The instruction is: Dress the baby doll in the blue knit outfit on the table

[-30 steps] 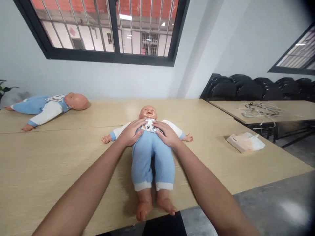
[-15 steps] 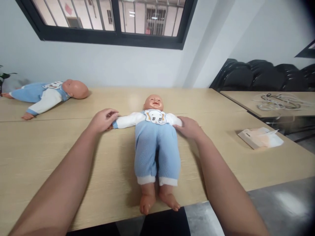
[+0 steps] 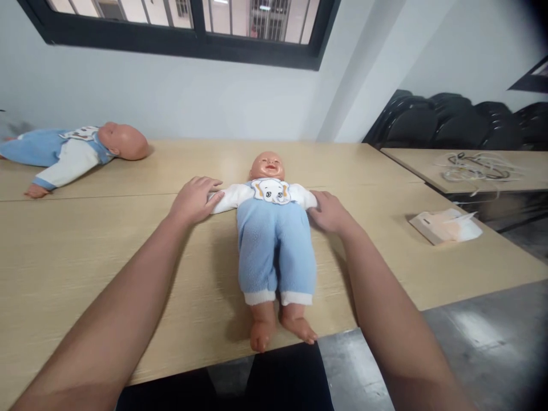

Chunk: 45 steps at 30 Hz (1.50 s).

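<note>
A baby doll (image 3: 276,242) in light blue trousers and a white top with an elephant bib lies on its back on the wooden table, head away from me, feet at the front edge. Both of its arms are stretched sideways. My left hand (image 3: 194,201) is closed round the sleeve and lower part of the doll's arm on the left, hiding the doll's hand. On the other side, my right hand (image 3: 331,212) wraps the other arm near the end of its white sleeve; most of that forearm is hidden under my fingers.
A second doll (image 3: 77,151) in similar clothes lies at the back left of the table (image 3: 107,240). An opened tissue pack (image 3: 445,226) sits on the right. Beyond it are tangled cables (image 3: 475,168) on another table and stacked black chairs (image 3: 411,123). A window (image 3: 188,43) is above.
My left hand has moved right and closed round the doll's sleeve. My right hand still holds the other arm. The view has tipped down a little.
</note>
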### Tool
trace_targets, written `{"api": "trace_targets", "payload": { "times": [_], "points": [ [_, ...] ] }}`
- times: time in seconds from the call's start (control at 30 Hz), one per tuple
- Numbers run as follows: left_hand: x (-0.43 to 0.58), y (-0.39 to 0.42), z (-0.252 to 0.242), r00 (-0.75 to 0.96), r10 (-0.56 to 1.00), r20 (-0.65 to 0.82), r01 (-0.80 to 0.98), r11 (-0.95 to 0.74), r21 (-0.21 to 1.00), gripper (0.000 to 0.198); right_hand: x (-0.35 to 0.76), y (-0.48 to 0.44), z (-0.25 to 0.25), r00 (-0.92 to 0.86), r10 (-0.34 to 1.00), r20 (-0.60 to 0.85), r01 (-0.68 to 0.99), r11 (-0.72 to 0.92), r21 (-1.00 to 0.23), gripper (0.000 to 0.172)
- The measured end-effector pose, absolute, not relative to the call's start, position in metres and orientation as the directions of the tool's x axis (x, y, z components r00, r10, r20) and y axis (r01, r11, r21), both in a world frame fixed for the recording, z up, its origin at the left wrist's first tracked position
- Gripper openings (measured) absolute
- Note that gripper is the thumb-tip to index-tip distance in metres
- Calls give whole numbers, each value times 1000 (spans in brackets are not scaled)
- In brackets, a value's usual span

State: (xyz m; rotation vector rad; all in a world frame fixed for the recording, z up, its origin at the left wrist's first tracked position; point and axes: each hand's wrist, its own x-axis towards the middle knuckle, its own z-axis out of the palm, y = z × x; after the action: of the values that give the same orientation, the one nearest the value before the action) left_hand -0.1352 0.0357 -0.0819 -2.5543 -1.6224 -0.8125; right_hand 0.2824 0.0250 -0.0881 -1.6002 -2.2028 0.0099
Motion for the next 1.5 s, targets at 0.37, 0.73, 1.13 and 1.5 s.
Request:
{"api": "trace_targets", "payload": {
  "times": [0.37,0.73,1.13,1.5],
  "points": [
    [-61,55,-75,423,817,392,779,-549,303,39,225,24,-91,-411,767,493,660,623,-420,63],
    [-96,53,-75,295,775,560,781,-533,327,35,236,21,-91,-387,752,534,671,627,-396,56],
    [-194,41,-88,317,941,-121,328,11,945,59,230,21,-90,-386,759,523,626,633,-456,52],
    [-184,53,-109,16,996,85,84,-86,993,63,195,-18,-62,-580,622,526,579,769,-271,52]
  ]
}}
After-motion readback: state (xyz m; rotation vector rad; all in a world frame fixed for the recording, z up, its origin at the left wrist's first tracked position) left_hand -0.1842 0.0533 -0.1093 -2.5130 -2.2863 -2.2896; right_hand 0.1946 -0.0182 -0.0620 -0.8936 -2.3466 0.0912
